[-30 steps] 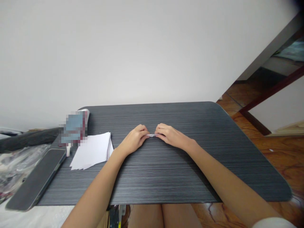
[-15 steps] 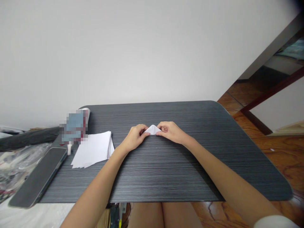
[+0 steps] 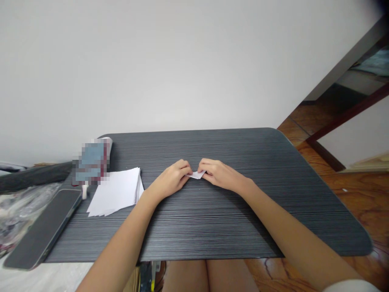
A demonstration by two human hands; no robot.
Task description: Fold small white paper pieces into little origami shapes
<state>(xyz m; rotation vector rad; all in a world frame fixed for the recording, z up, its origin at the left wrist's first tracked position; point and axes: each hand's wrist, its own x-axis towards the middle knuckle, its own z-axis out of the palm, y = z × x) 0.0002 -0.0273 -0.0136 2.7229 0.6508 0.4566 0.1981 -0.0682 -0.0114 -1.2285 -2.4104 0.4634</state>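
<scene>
A small folded piece of white paper point(image 3: 196, 175) lies between my two hands at the middle of the dark table point(image 3: 231, 227). My left hand point(image 3: 176, 177) pinches its left end, with the thumb on the near side. On the other end, my right hand point(image 3: 216, 173) has its fingers closed, knuckles up. Only the middle of the paper shows, as a shallow strip dipping towards me; the fingers hide its ends. Left of my left forearm sits a stack of white paper sheets point(image 3: 115, 192).
A phone point(image 3: 45, 229) lies at the table's left edge. Behind it are a small white object point(image 3: 84, 191) and a blurred blue-and-red package point(image 3: 91, 161). Plastic bags point(image 3: 21, 215) are heaped beyond that edge. A white wall point(image 3: 188, 69) stands along the far side.
The paper showed a raised triangle with its peak pointing away; now only a flatter strip with a point towards me is visible. My fingers have curled over it and moved slightly closer together.
</scene>
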